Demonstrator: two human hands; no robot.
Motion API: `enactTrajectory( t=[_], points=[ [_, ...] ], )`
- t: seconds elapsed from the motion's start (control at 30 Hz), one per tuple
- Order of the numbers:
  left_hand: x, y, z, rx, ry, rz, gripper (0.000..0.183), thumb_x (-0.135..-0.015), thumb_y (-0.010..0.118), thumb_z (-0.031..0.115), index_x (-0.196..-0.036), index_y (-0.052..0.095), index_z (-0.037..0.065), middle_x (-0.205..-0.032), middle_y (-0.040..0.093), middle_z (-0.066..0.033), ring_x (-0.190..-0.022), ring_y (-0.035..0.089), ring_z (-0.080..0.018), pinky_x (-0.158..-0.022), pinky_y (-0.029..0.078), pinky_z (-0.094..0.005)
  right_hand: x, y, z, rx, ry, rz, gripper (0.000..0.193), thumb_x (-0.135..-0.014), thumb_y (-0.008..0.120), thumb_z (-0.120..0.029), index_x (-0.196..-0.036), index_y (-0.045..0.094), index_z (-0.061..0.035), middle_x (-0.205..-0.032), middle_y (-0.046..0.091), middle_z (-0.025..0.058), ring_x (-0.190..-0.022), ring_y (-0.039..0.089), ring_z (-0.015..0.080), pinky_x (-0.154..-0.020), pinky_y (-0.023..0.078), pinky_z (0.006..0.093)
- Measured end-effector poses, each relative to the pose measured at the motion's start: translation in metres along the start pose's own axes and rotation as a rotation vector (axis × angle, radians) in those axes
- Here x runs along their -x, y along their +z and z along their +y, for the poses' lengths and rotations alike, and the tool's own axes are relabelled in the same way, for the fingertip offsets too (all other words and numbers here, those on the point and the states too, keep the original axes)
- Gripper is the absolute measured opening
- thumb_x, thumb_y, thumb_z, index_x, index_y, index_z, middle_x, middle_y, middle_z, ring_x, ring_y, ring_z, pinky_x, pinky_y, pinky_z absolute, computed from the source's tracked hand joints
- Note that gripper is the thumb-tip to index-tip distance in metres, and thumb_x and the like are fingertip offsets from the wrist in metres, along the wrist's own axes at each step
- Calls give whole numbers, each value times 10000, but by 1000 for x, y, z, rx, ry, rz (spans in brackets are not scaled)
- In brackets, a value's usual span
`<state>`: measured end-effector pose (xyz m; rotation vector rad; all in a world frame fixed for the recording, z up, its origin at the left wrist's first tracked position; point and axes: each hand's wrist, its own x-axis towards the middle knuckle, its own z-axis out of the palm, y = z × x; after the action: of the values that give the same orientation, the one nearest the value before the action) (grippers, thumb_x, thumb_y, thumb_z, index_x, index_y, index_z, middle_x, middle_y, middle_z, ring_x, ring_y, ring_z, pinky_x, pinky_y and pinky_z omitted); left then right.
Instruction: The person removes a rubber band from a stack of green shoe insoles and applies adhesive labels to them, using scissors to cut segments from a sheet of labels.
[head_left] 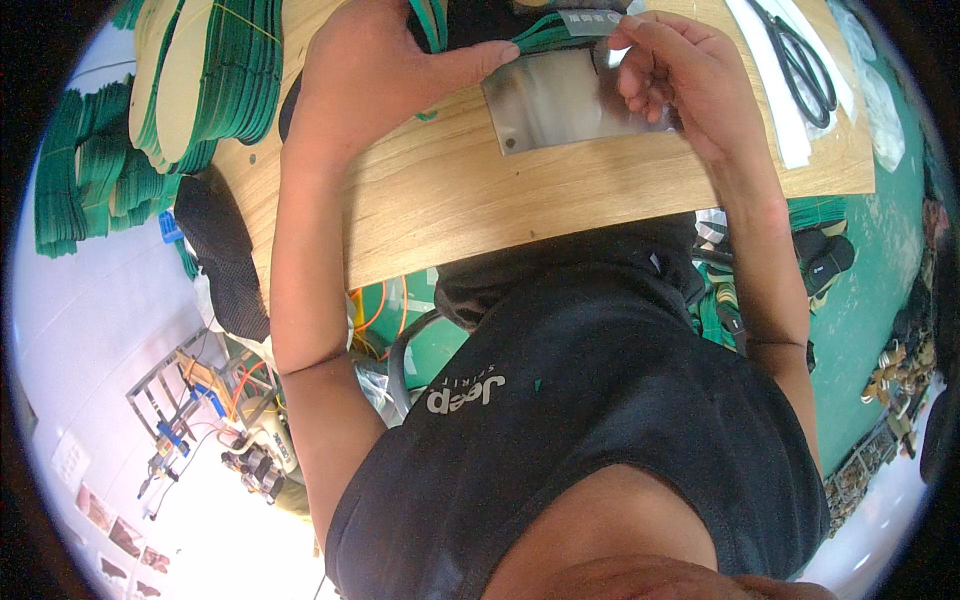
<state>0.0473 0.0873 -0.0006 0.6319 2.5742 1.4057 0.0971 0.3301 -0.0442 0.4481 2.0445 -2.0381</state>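
Note:
My left hand (375, 75) lies at the upper middle of the table, over black pieces with green edges (545, 38) that look like insoles. Its thumb stretches right and rests against a green edge; the other fingers are cut off or hidden at the top. A clear plastic bag (555, 108) lies flat just below them. My right hand (690, 85) is over the bag's right side, fingers curled, with thumb and forefinger pinched at the film near the upper edge. How far the green-edged pieces reach into the bag is hidden.
Thick stacks of green and cream insoles (225, 80) stand at the upper left. Black-handled scissors (805, 70) lie on white sheets (775, 95) at the right. A black mesh item (222, 255) hangs by the left edge of the wooden table (450, 205).

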Motion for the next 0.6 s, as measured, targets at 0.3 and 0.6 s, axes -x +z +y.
enactTrajectory(
  t=[0.3, 0.6],
  points=[
    [1, 0, -5, -153, -71, 36, 505, -701, 890, 182, -1116, 673, -6, -991, 736, -183, -907, 718, -286, -808, 565, -370, -2, 10, 2, -88, -69, 63, 255, -987, 535, -137, -780, 629, -23, -574, 621, 80, -427, 566, 159, -372, 394, 259],
    [-4, -9, -27, -244, -42, 91, 394, -760, 731, 132, -1113, 667, -30, -897, 704, -141, -796, 671, -196, -707, 528, -344, -15, -46, 27, -416, -256, 216, 127, -975, 657, -134, -981, 683, -10, -700, 630, 62, -600, 581, 163, -535, 433, 290]
  ],
)
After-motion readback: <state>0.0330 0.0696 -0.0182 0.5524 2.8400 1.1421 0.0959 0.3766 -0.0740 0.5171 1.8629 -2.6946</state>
